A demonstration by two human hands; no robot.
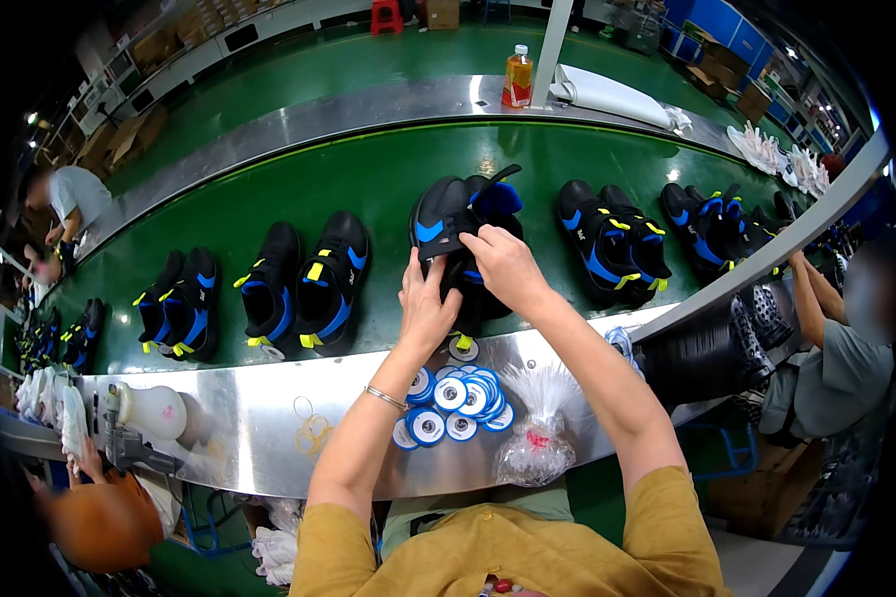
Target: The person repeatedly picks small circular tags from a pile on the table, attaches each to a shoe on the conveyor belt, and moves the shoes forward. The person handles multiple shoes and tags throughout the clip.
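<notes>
Black shoe with blue trim (446,224), tipped up at the near edge of the green belt (368,174), right in the middle. Left hand (426,308) pressed on its near side, fingers curled onto the black upper. Right hand (503,264) over the top, fingers bent and gripping the upper too. Probably tilted that way for a good look at the side. A second shoe just behind, blue tongue sticking up.

More black, blue and yellow shoe pairs (304,284) lined up left and right on the belt, toes pointing away, each pair a little apart from the next.

Closer in, a shiny metal ledge (239,428) with a pile of round blue and white tags (458,403), near the left wrist, easy to grab. A clear plastic bag (538,438) just beside them. Yellow rubber bands (312,430) and a white shoe form (154,410) further left.

Across the belt, an orange drink bottle (518,77). Big factory room, green floor, other workers at both sides.
</notes>
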